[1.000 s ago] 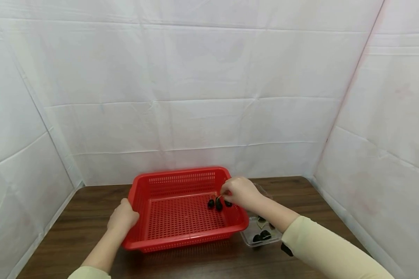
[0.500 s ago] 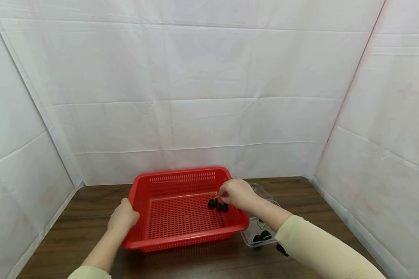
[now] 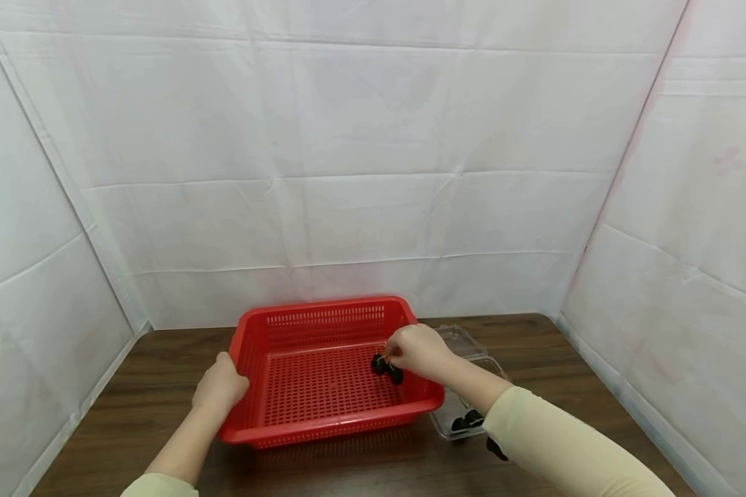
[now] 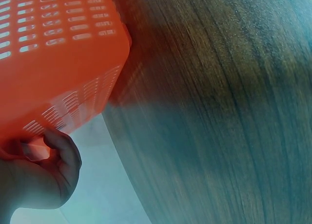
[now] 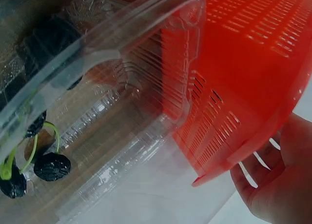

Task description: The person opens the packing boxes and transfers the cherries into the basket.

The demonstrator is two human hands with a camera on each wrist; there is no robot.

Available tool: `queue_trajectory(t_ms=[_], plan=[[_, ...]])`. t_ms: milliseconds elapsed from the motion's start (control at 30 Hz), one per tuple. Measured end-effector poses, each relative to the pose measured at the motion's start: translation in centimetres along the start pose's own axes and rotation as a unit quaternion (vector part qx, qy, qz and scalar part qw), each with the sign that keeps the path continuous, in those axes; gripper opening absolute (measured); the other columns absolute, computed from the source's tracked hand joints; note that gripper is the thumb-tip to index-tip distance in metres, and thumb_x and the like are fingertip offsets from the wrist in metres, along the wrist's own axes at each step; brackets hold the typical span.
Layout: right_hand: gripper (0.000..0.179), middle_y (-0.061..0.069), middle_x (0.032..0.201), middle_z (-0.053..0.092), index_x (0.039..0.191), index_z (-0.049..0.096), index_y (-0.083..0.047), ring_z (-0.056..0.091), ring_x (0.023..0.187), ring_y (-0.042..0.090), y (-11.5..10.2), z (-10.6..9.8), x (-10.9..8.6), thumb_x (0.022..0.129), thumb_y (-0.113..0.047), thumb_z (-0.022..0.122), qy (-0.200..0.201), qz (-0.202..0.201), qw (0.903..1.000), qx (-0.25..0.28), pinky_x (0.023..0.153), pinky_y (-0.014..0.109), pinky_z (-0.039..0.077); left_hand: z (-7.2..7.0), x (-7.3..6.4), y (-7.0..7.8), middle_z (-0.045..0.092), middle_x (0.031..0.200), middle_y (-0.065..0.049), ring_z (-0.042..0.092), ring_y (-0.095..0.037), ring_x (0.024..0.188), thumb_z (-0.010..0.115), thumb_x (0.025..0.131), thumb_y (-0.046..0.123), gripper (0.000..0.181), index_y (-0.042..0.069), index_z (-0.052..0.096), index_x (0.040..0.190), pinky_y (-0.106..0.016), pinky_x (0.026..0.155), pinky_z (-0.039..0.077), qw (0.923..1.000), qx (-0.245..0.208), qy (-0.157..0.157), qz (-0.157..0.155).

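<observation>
A red plastic basket (image 3: 323,420) with slotted walls sits on the table. My left hand (image 3: 220,386) grips its left rim, and the left wrist view shows the fingers (image 4: 66,148) curled at that rim. Inside the basket's right end, my right hand (image 3: 418,351) pinches the thin stems of a small bunch of dark round fruits (image 3: 385,367). The bunch is close over the basket floor, partly covered by the hand. In the right wrist view this hand (image 5: 278,173) reaches over the basket rim; its fingertips are hidden behind the wall.
Right of the basket stands a clear plastic clamshell box (image 3: 447,435), its lid (image 3: 463,339) folded back. More dark fruits (image 5: 52,166) with green stems lie in it. White sheeting (image 3: 348,138) walls in the brown wood table (image 3: 143,386) at the back and sides.
My right hand has shifted slightly left and down with the bunch. The fruits have drawn closer together, and fewer show beside the fingers. The left hand and basket stay put.
</observation>
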State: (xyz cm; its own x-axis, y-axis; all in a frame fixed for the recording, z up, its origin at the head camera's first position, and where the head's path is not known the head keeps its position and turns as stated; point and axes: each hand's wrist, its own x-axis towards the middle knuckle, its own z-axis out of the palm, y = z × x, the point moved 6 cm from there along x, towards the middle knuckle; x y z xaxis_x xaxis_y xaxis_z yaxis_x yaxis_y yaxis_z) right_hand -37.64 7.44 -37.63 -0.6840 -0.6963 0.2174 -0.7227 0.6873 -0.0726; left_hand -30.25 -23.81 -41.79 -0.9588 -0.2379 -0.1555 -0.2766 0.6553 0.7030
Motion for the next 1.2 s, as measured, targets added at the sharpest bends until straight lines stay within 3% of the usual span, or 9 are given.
queue_trajectory(t_ms=[600, 1200], plan=[[0.004, -0.011, 0.075, 0.067, 0.079, 0.075, -0.019, 0.059, 0.068, 0.005, 0.4, 2.3, 0.1, 0.082, -0.018, 0.077, -0.011, 0.017, 0.9998, -0.002, 0.063, 0.026, 0.052, -0.1, -0.1, 0.1, 0.056, 0.095, -0.031, 0.065, -0.035, 0.075, 0.052, 0.086, -0.003, 0.039, -0.017, 0.034, 0.118, -0.045, 0.059, 0.057, 1.0000, 0.000, 0.001, -0.003], [0.008, -0.010, 0.070, 0.065, 0.076, 0.073, -0.020, 0.058, 0.064, 0.005, 0.1, 3.0, 0.1, 0.082, -0.020, 0.078, -0.020, 0.019, 0.9993, -0.023, 0.065, 0.029, 0.052, -0.2, 0.0, 0.0, 0.055, 0.097, -0.032, 0.064, -0.037, 0.079, 0.051, 0.087, -0.003, 0.040, -0.017, 0.033, 0.120, -0.047, 0.060, 0.057, 1.0000, -0.004, -0.004, -0.003]])
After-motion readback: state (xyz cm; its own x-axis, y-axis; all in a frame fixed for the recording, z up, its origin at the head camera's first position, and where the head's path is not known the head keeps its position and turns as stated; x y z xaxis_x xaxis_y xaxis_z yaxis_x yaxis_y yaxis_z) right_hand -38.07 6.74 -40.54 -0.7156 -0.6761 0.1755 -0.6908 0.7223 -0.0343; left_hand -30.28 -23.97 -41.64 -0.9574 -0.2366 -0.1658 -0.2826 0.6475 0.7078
